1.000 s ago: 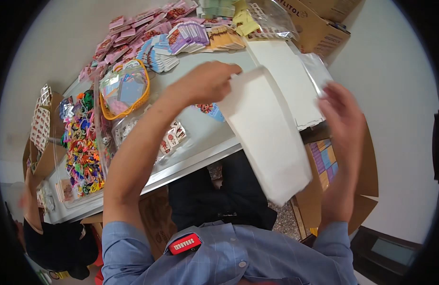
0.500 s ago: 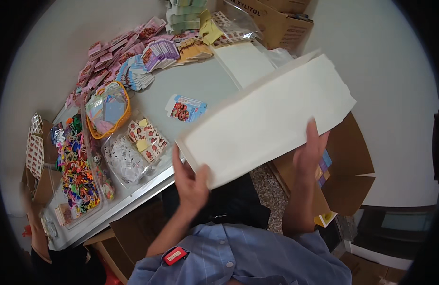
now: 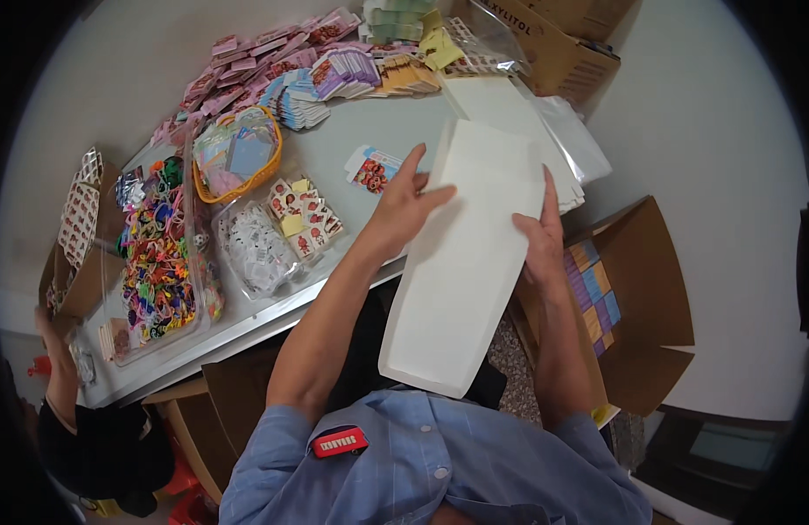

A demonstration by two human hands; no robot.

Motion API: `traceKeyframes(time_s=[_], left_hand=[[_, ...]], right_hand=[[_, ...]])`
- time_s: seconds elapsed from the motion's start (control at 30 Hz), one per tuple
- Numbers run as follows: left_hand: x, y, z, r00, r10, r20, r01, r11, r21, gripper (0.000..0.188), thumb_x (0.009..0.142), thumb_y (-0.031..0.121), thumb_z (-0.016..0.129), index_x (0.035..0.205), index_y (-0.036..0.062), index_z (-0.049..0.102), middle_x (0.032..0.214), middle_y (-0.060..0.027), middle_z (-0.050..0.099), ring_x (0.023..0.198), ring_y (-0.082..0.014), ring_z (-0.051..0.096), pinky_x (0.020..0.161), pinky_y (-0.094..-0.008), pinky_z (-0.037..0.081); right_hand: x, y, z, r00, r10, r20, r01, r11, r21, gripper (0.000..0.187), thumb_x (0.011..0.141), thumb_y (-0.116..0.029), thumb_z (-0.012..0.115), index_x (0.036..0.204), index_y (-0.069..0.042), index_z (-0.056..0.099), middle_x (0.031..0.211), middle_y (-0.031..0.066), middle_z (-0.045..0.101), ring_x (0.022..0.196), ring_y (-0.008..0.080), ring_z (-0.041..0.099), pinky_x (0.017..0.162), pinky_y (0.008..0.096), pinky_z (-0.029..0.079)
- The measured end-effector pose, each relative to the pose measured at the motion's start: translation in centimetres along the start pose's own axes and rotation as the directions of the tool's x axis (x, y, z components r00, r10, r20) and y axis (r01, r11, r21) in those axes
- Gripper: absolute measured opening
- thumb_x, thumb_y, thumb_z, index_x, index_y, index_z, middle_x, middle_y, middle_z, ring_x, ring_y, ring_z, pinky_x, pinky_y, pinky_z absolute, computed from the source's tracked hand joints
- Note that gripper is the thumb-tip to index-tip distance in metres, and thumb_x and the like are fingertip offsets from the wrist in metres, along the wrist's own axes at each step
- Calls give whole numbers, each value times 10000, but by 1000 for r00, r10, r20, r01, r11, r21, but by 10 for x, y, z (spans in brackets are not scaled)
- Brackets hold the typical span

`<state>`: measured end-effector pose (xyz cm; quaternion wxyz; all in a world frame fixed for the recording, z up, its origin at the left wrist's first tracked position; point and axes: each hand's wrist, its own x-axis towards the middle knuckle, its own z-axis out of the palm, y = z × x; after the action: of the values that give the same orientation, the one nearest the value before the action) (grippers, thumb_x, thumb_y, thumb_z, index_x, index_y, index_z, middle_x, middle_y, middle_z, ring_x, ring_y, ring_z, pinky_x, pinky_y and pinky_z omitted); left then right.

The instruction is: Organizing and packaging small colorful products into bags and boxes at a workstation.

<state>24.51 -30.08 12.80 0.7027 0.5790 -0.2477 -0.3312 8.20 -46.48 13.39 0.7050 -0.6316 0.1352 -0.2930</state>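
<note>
Between my hands is a long white cardboard tray, shallow with low side walls, its near end tilted down toward my lap. My left hand grips its left wall, thumb over the inside and fingers along the outside. On the opposite wall my right hand holds on in the same way, thumb inside. Beyond the tray, more white card pieces lie on the table. Left of it a flat blue-and-white printed packet rests on the tabletop.
On the table are pink packets, a yellow basket of packets, sticker cards, and a clear bin of colourful cords. An open carton with small boxes stands at right. Another person's arm shows at far left.
The tray has swung from lying slantwise to nearly lengthwise, its near end toward me. My left hand has moved up along it, and my view has shifted.
</note>
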Motion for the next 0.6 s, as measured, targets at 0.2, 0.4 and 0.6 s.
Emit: traceKeyframes(time_s=[0.2, 0.4, 0.6], left_hand=[[24, -22, 10, 988, 44, -148, -52, 997, -50, 378, 997, 135, 520, 1343, 17, 615, 1084, -67, 707, 960, -124, 636, 858, -291, 507], [16, -37, 6, 927, 274, -255, -246, 960, 137, 364, 1009, 141, 483, 1312, 5, 632, 990, -82, 722, 899, -116, 635, 826, -293, 507], [18, -46, -1, 909, 268, -318, -257, 963, 77, 377, 1019, 130, 493, 1347, -18, 607, 1030, -78, 725, 901, -122, 647, 831, -274, 504]], right_hand=[[7, 16, 5, 997, 67, 43, -68, 998, 4, 577, 949, -11, 572, 1500, -19, 403, 1397, 124, 546, 1242, 178, 540, 1029, 310, 458], [46, 25, 8, 991, 135, -10, -135, 970, -201, 233, 846, -154, 814, 898, -40, 617, 810, 7, 629, 687, 75, 580, 607, 229, 486], [78, 49, 25, 982, 145, -122, -188, 836, -516, 374, 772, -307, 859, 749, -14, 627, 682, 27, 615, 627, 106, 546, 572, 289, 469]])
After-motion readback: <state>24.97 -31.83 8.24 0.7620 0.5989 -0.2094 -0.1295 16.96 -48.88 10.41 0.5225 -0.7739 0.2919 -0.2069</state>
